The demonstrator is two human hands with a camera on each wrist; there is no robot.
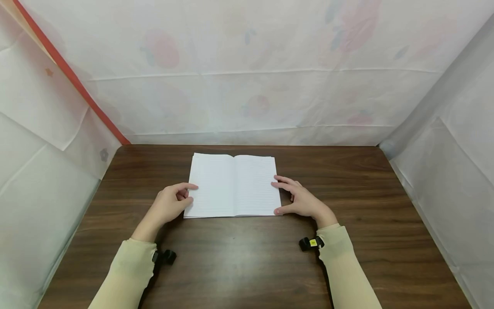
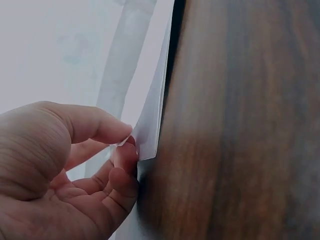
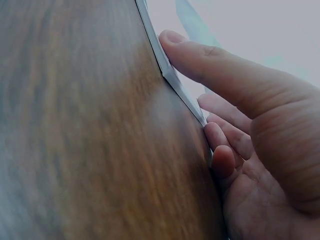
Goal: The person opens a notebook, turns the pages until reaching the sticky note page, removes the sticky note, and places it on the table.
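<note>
An open lined notebook [image 1: 233, 185] lies flat in the middle of the dark wooden table [image 1: 247, 257]. My left hand [image 1: 188, 194] is at its left edge; in the left wrist view the left hand [image 2: 127, 142] pinches the near corner of the pages [image 2: 150, 125] between thumb and curled fingers. My right hand [image 1: 276, 197] is at the right edge. In the right wrist view the right hand [image 3: 192, 90] has its thumb [image 3: 200, 55] laid along the notebook's edge [image 3: 165, 65], and its curled fingertips [image 3: 217, 137] meet that edge from the other side.
White printed sheeting [image 1: 247, 86] walls the table at the back and on both sides, with an orange strip [image 1: 73, 77] at the back left. Small black cameras [image 1: 310, 243] sit at both wrists over pale sleeves.
</note>
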